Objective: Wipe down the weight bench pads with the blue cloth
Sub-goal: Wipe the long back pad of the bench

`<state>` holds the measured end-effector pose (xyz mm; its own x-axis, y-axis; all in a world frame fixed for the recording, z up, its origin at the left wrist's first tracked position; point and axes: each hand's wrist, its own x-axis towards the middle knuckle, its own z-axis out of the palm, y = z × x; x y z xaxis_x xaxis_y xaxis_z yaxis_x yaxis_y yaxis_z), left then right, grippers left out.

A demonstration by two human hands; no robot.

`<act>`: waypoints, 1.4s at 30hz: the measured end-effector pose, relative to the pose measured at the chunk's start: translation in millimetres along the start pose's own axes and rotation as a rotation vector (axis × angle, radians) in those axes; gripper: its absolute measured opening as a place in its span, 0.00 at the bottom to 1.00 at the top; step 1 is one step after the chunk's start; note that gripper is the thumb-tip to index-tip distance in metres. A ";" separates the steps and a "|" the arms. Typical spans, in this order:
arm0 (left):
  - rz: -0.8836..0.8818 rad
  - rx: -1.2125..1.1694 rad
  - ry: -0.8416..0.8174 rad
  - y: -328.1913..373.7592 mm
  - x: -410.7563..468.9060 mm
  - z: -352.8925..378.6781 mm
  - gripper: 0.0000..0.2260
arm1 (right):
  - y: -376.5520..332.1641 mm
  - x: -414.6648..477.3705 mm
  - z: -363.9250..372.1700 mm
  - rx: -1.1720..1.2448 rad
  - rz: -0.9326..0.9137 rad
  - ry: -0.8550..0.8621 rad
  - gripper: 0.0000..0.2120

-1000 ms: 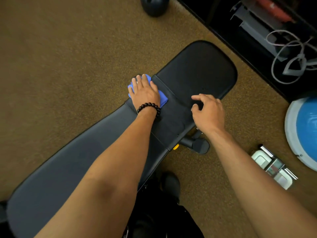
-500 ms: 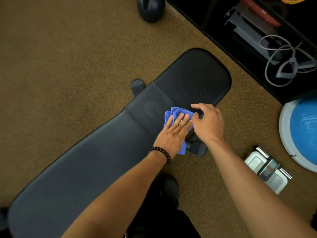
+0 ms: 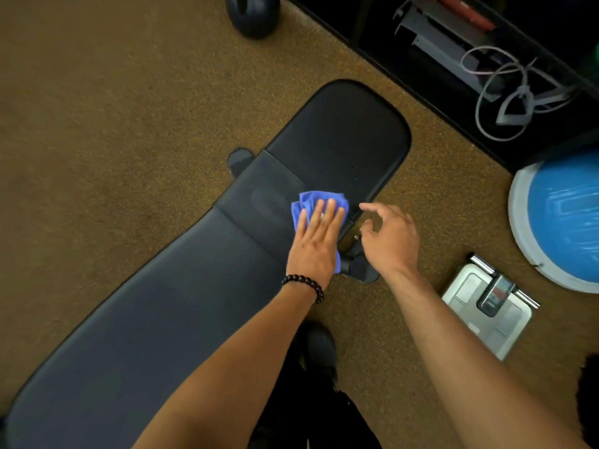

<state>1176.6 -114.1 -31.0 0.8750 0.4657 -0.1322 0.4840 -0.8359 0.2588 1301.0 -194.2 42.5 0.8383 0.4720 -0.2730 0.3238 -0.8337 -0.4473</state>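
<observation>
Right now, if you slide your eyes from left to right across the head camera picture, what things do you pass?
Long back pad → blue cloth under the left hand → right hand → bathroom scale → blue balance dome.

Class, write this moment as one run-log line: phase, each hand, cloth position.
phase: wiping | left hand: flat on blue cloth, pressing it on bench pad near hinge | right hand: open, off the pad
</observation>
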 end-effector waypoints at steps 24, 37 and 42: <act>0.368 0.120 -0.017 -67.7 -12.3 1.7 0.28 | -54.3 35.0 8.3 -0.158 -0.109 -0.103 0.16; -0.364 -0.284 0.164 -117.9 71.3 -49.6 0.20 | -64.0 32.8 29.5 -0.223 -0.224 -0.129 0.16; -0.470 -0.206 0.032 -116.0 66.8 -82.0 0.37 | -73.9 31.0 33.2 -0.290 -0.207 -0.114 0.20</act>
<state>1178.2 37.7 8.6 0.5608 0.7890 -0.2511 0.8103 -0.4607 0.3622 1288.5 -108.5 38.8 0.6929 0.6546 -0.3022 0.6059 -0.7559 -0.2479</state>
